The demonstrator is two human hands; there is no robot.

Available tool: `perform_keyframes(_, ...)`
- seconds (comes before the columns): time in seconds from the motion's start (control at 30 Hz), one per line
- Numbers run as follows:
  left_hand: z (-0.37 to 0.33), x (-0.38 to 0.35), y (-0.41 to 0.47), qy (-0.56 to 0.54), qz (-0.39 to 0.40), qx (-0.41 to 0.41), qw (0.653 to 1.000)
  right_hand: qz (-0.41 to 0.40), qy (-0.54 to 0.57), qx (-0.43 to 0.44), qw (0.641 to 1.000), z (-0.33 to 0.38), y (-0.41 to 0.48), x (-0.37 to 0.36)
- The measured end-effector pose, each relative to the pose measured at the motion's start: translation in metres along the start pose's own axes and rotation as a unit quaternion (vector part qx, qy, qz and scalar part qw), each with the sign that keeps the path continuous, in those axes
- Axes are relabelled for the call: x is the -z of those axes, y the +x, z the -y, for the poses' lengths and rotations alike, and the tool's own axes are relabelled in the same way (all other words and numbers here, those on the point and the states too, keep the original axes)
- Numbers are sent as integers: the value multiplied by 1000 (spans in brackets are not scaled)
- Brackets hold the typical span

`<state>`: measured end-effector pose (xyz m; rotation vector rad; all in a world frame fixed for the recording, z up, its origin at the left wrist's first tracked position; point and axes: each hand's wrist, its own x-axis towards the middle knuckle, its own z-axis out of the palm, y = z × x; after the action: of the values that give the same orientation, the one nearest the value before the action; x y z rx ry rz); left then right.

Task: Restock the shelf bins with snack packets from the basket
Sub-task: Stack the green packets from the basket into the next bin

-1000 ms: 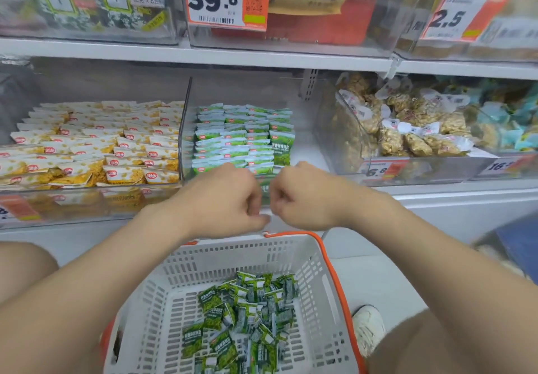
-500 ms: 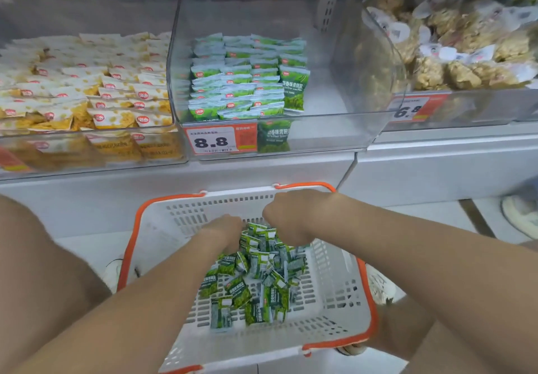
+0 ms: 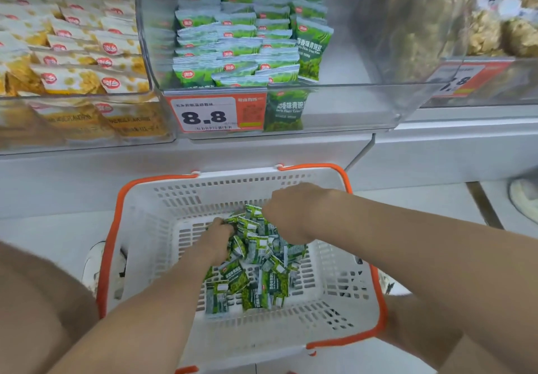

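Digging into what?
Small green-and-white snack packets [image 3: 256, 271], heaped in one white, orange-rimmed basket [image 3: 334, 301]; too jumbled to count.
Both hands?
Yes. Left hand [image 3: 219, 236] and right hand [image 3: 291, 213] sink into the heap's far edge, fingers buried, grip unclear. Matching rows fill the middle shelf bin [image 3: 364, 97].

We see only parts of one person: a bare left forearm [image 3: 151, 301] and left hand [image 3: 218, 236], a bare right forearm [image 3: 393, 242] and right hand [image 3: 294, 210], a bare left knee [image 3: 37, 301] and right knee [image 3: 422, 330], and a pale shoe [image 3: 93, 263], partly hidden.
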<state>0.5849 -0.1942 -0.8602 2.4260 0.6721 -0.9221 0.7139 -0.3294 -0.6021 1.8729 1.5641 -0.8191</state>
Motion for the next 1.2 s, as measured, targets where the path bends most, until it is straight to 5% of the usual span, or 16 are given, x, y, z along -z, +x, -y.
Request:
perform_keyframes(0.2, -11, 25, -23, 44, -134, 9, 990, -27, -2, 3, 1000, -3, -6, 17)
perform_keyframes(0.43, -69, 102, -77, -236, -118, -65, 962, -110, 35, -18, 993, -9, -48, 44)
perform_keyframes(0.6, -117, 167, -150, -491, 34, -143, 859, -181, 89, -20, 979, -20, -95, 56)
perform_keyframes(0.7, -141, 203, -193, -584, 108, -209, 777, -212, 116, -27, 970, -27, -124, 66)
perform_keyframes(0.77, -150, 227, -214, -602, 124, -230, 755, -273, 155, -28, 949, -32, -144, 75)
perform_keyframes(0.9, -152, 272, -242, -551, 101, -272, 783, -397, 315, 12, 862, -49, -173, 94)
perform_keyframes(1.1, -144, 304, -248, -439, -160, -305, 830, -453, 454, -31, 767, -69, -157, 100)
perform_keyframes(1.2, -139, 300, -240, -392, -200, -355, 825, -447, 538, -16, 714, -69, -145, 96)
